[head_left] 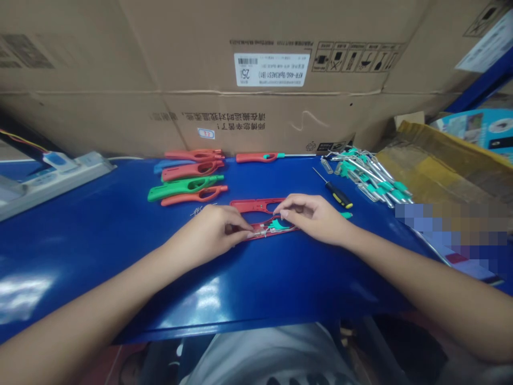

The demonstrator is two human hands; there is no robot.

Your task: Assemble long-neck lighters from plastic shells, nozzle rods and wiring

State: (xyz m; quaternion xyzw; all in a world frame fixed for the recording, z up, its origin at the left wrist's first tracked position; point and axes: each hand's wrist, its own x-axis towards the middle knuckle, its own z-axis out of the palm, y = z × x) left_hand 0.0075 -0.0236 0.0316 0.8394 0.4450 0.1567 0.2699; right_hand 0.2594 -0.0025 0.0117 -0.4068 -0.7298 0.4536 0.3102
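Observation:
An open red plastic lighter housing lies on the blue workbench between my hands, with thin wires and a teal part inside its lower half. My left hand reaches in from the left, its fingertips pinching a small metal piece in the housing. My right hand comes from the right, with its curled fingertips just above the teal part. Whether those fingers grip anything is hidden. A black-and-yellow screwdriver lies beyond my right hand.
Red and green lighter bodies lie in a group at the back of the bench, beside a long red lighter. A pile of metal rods with teal fittings sits back right. Cardboard boxes stand behind, and a power strip lies left.

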